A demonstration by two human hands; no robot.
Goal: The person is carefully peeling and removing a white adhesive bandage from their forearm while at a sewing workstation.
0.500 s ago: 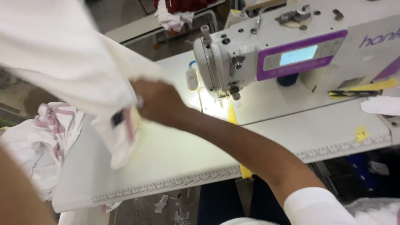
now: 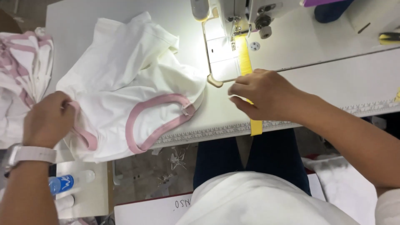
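The left hand (image 2: 48, 121) is at the left edge of the worktop (image 2: 333, 83); its fingers are curled tight on the edge of a white shirt (image 2: 125, 79), right where a pink band runs; a pale watch (image 2: 29, 155) sits on that wrist. The white shirt lies crumpled on the worktop, with its pink neck loop (image 2: 156, 121) near the front edge. The right hand (image 2: 260, 93) is just right of the shirt, not touching it; its fingers are bent and close together, holding nothing; it rests over a yellow strip (image 2: 255, 126). A sewing machine (image 2: 246, 12) stands behind, shining light on its plate; pink striped cloth (image 2: 21, 71) lies far left; a water bottle (image 2: 68, 183) lies below.
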